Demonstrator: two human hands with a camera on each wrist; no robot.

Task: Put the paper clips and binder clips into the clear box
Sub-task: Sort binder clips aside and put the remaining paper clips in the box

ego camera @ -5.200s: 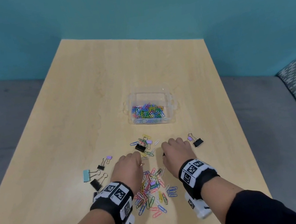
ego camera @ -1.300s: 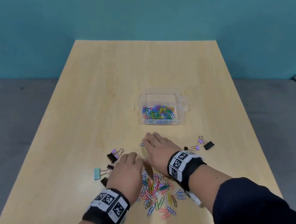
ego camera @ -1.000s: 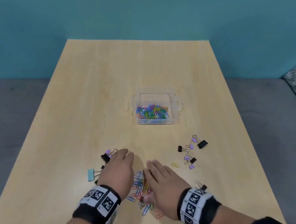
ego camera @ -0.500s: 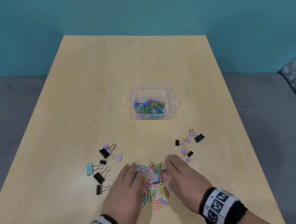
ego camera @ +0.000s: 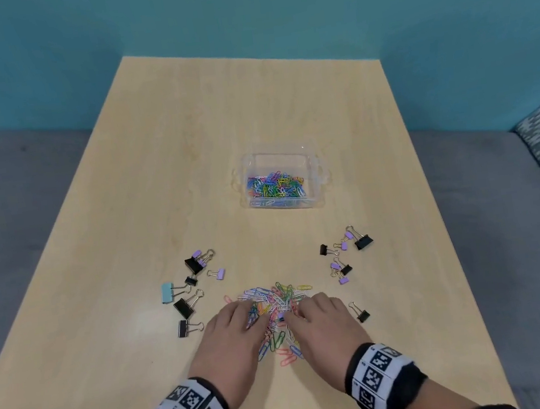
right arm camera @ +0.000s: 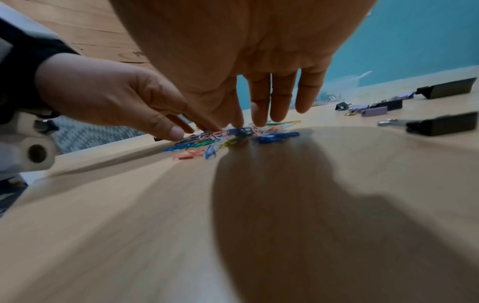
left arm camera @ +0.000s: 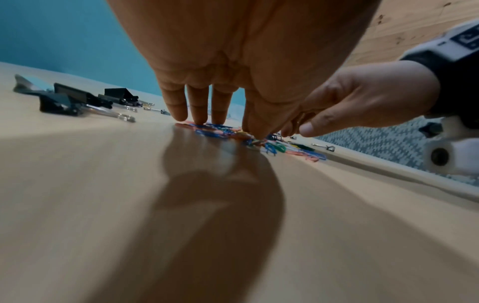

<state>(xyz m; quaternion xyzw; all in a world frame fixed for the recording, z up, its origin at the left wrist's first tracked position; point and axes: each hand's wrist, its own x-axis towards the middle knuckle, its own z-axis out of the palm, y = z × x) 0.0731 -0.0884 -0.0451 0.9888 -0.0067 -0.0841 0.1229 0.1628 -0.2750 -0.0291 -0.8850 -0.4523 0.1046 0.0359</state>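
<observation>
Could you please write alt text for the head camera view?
Two hands, left hand and right hand, rest fingertips on a pile of coloured paper clips on a wooden table. Binder clips lie scattered either side, and a clear box holding more paper clips sits beyond.

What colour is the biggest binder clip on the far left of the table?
Light blue, with silver wire handles; the head view shows it best.
</observation>
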